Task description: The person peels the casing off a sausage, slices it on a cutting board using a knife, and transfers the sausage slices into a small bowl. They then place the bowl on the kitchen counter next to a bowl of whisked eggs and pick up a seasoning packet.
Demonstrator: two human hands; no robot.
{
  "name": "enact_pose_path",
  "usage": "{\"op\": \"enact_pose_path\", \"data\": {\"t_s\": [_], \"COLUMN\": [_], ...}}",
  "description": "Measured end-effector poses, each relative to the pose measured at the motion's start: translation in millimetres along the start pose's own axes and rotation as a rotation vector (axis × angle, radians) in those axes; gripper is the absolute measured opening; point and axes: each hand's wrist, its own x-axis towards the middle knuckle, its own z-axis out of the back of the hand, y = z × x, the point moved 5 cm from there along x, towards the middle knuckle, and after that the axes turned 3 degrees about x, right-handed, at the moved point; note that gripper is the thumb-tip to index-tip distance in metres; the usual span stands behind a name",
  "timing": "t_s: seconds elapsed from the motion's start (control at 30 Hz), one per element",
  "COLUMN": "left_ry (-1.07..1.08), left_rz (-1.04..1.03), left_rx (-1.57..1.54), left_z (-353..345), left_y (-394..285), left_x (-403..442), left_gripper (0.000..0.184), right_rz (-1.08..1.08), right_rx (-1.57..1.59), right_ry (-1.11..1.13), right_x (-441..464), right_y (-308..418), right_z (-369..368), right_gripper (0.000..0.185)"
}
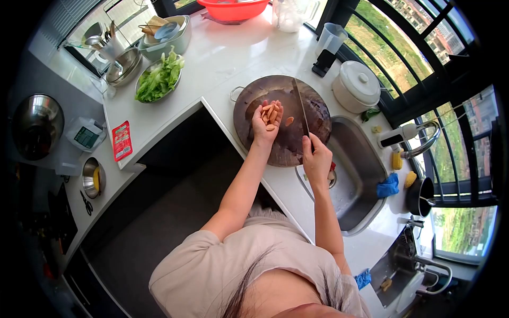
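My left hand (266, 126) is palm up over the round dark cutting board (254, 98), cupped around several orange-brown slices (270, 112). One more slice (289, 121) lies on the board between my hands. My right hand (317, 159) grips the handle of a knife (300, 106) at the board's right part. The blade points away from me, with its narrow edge or spine seen from above. The board looks wet and rests on the white counter, partly over the edge of the sink (358, 180).
Behind left stand a bowl of green lettuce (161, 78) and a green basin (177, 46). A red basin (233, 9) is at the back. A white lidded pot (356, 86), a faucet (419, 137) and a blue cloth (388, 185) are on the right. A red packet (122, 141) lies left.
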Motion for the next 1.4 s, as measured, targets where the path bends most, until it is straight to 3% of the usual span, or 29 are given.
{"op": "enact_pose_path", "data": {"t_s": [0.1, 0.13, 0.23, 0.4, 0.53, 0.7, 1.07, 1.17, 1.3, 1.4], "left_ry": [-0.011, -0.031, -0.050, 0.000, -0.043, -0.096, -0.219, -0.176, -0.200, -0.223], "left_rz": [0.011, 0.009, 0.018, -0.048, -0.127, -0.127, -0.162, 0.028, 0.207, 0.086], "left_rx": [-0.028, -0.024, -0.051, 0.034, 0.089, 0.083, 0.192, 0.326, 0.804, 1.095], "left_z": [-1, -4, -3, -2, -9, -6, -9, 6, -8, -25], "left_y": [-11, -14, -24, -50, -63, -59, -51, -53, -47, -41], "left_x": [-10, -15, -23, -12, 3, 12, 18, 26, 7, -2], "left_gripper": [0.021, 0.021, 0.021, 0.019, 0.018, 0.016, 0.017, 0.015, 0.013, 0.015], "right_rz": [-0.142, -0.345, -0.570, -0.716, -0.769, -0.836, -0.806, -0.777, -0.789, -0.778], "right_rx": [0.092, 0.259, 0.596, 0.708, 0.741, 0.752, 0.693, 0.679, 0.649, 0.661], "right_ry": [0.020, 0.119, 0.141, 0.113, 0.173, 0.238, 0.359, 0.411, 0.449, 0.477], "right_x": [11, 14, 12, -3, -25, -35, -4, 1, 4, 7], "right_y": [-37, -62, -86, -119, -131, -115, -94, -93, -94, -96], "right_z": [2, -6, -8, 4, 0, -32, -67, -64, -62, -63], "right_gripper": [0.028, 0.028, 0.032, 0.030, 0.036, 0.028, 0.028, 0.028, 0.030, 0.030]}}
